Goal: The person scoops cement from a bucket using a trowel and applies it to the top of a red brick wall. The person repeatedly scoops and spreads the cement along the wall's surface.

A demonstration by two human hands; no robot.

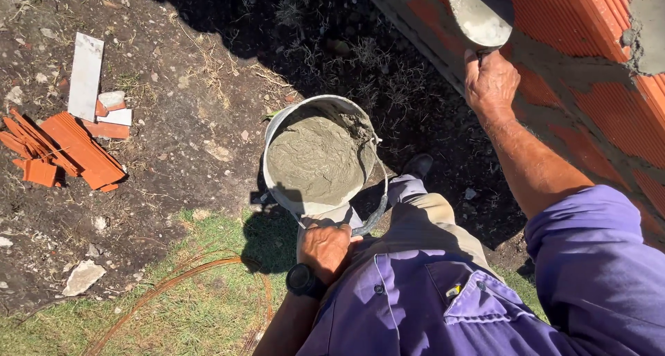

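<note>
A round metal bucket (pixel 318 158) with a dented, mortar-smeared rim stands near the middle of the view, nearly full of wet grey mortar (pixel 313 158) whose surface is ridged and swirled; its thin wire handle (pixel 377 203) droops over the near side. The left hand (pixel 324 248), with a black watch (pixel 303 280) on the wrist, rests closed in a fist just beside the bucket's near rim, the fingers curled under and pressed together; whether they clasp the handle cannot be told. The right arm stretches up and forward, bare below a purple sleeve (pixel 596 259), and the right hand (pixel 490 82) wraps tightly around the handle of a trowel (pixel 479 11), its flat pointed steel blade coated in a thin grey film and held against a wall of ribbed orange hollow brick (pixel 589 23). Rough grey mortar joints run between the bricks, and a thick lump of mortar (pixel 648 30) clings at the upper right. The ground is dark, crumbly soil (pixel 187 113) with dry stalks, giving way to short grass (pixel 194 314) nearer the person. Well apart on the left lie broken pieces of ribbed orange brick (pixel 66 152) and a flat pale strip (pixel 86 75). A loop of rusty wire (pixel 208 273) curves across the grass, near a pale stone (pixel 83 276).
</note>
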